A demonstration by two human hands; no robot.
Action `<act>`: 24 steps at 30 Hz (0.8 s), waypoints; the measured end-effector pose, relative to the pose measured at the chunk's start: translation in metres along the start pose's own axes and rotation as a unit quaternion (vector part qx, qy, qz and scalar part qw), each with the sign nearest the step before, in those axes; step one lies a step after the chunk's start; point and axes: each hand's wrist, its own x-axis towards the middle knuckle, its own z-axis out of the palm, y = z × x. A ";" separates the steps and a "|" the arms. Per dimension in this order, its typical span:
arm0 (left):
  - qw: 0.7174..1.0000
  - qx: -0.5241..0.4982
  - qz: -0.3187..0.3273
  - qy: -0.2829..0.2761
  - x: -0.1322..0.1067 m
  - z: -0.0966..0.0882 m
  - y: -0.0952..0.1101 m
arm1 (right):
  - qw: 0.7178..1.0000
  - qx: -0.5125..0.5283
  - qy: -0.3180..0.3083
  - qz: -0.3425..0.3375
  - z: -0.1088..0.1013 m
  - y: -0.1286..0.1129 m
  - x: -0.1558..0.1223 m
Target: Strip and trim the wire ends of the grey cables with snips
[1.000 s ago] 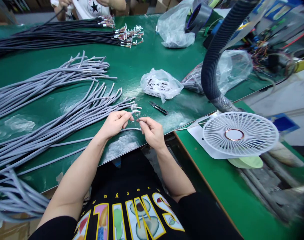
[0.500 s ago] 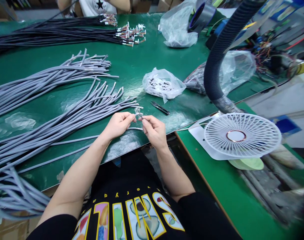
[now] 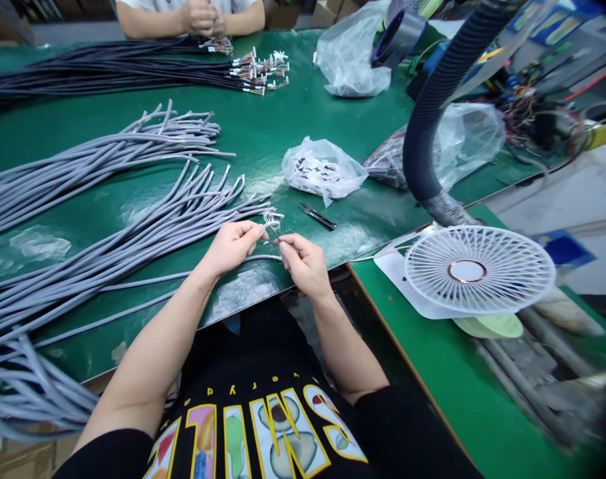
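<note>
My left hand pinches the end of a grey cable just above the near edge of the green table. Thin white wires fan out of that cable end. My right hand is closed in a pinch on one of those thin wires, right next to the left fingertips. A bundle of grey cables lies on the table to the left of both hands.
Small black snips lie just beyond my hands. A plastic bag of small parts sits behind them. A white fan and a black corrugated hose stand at the right. Black cables and another person's hands are at the far edge.
My hands stay at the same cable end with only small finger shifts. The person at the far edge has brought both hands together on the table.
</note>
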 end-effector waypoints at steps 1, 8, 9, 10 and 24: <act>1.000 0.001 0.001 -0.001 0.000 0.000 0.000 | 1.000 0.001 0.000 -0.001 0.000 0.000 0.000; 0.999 0.022 0.025 0.005 0.002 -0.001 -0.005 | 1.000 0.003 0.000 0.001 0.000 -0.001 0.001; 0.999 0.025 0.026 0.008 0.002 -0.001 -0.006 | 1.000 0.002 0.000 0.001 0.000 -0.002 0.001; 0.999 0.027 0.026 0.010 0.002 -0.001 -0.006 | 1.000 0.002 -0.001 0.000 0.000 -0.001 0.002; 0.997 0.078 -0.017 0.006 0.004 0.005 -0.013 | 0.993 0.069 0.019 -0.092 -0.009 -0.026 -0.016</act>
